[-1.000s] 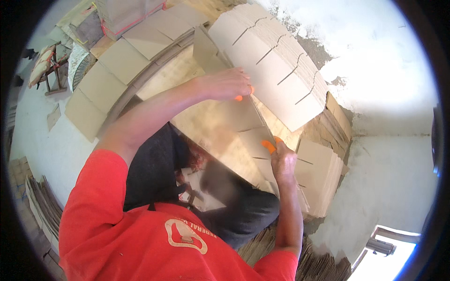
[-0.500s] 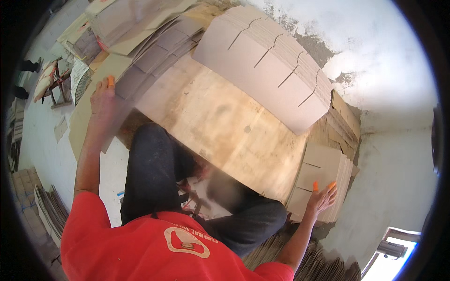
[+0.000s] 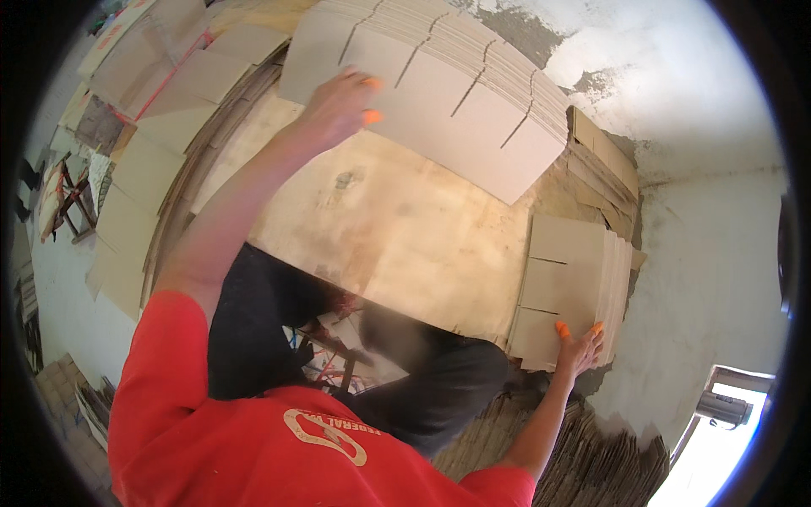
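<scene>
My left hand (image 3: 336,110) is over the near left part of a long stack of slotted grey cardboard strips (image 3: 473,127). Its thumb and forefinger, in orange finger covers, are apart and hold nothing; motion blurs it slightly, and I cannot tell whether it touches the board. At the right, my right hand (image 3: 581,348) rests with spread fingers on the near end of a shorter stack of slotted cardboard pieces (image 3: 562,270). Orange covers show on two of its fingertips. Between the stacks lies the bare wooden board (image 3: 405,211) of the worktop.
Overlapping cardboard sheets (image 3: 148,186) line the left side. A wooden stool (image 3: 76,203) stands on the floor beyond them. More cardboard (image 3: 583,456) is packed upright at the lower right, beside the wall (image 3: 710,253). My bent legs (image 3: 270,313) are at the board's near edge.
My left hand has left the cardboard sheets at the left and swung up and right to the long slotted stack. The left sheets now lie flatter. My right hand stays on the right stack.
</scene>
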A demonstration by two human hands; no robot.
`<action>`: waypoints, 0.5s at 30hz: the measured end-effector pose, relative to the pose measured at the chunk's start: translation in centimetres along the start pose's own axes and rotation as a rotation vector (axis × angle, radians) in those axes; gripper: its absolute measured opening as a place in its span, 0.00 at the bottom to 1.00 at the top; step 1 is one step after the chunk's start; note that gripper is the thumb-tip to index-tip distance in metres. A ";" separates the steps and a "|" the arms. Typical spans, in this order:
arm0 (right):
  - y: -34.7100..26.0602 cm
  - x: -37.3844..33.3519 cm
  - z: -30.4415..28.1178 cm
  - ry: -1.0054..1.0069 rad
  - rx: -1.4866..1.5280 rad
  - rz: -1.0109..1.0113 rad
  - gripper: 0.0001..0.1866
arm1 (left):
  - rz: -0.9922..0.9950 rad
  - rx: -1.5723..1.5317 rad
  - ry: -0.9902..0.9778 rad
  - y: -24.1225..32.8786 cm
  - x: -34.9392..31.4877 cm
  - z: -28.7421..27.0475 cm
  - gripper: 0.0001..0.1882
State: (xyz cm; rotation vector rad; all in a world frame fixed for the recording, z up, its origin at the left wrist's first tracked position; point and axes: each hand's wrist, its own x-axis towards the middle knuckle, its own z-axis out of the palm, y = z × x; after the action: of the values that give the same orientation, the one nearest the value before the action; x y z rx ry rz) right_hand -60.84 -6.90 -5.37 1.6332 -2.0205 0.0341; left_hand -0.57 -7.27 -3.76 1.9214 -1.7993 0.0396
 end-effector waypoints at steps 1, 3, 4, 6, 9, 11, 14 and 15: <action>0.3 0.4 -0.2 -0.094 0.018 0.054 0.50 | 0.046 -0.028 -0.046 1.9 2.7 1.1 0.26; 1.3 1.2 -0.7 -0.282 0.050 0.169 0.49 | 0.152 -0.061 -0.113 5.3 7.3 3.4 0.26; 1.6 1.6 -0.7 -0.248 0.104 0.177 0.46 | 0.203 -0.061 -0.128 6.3 9.0 4.5 0.26; 2.3 2.6 -1.0 -0.179 0.212 0.189 0.41 | 0.271 0.012 -0.034 7.4 11.8 7.7 0.24; 3.0 3.7 -2.4 -0.177 0.480 0.249 0.30 | 0.298 0.111 0.011 8.3 14.5 11.0 0.21; 3.9 3.8 -2.0 -0.207 0.807 0.266 0.24 | 0.315 0.130 0.014 8.4 15.8 12.3 0.20; 4.6 3.3 -2.2 -0.217 1.023 0.316 0.19 | 0.333 0.088 -0.017 8.4 16.8 12.7 0.20; 4.7 3.4 -2.7 -0.211 1.049 0.336 0.17 | 0.311 0.066 -0.051 8.7 17.2 12.3 0.18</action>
State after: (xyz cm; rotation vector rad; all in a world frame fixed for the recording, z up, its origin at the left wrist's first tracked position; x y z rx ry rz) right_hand -64.47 -7.77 -0.19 1.8400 -2.6183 1.2734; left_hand -10.48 -27.81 -5.50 1.6807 -2.1400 0.1591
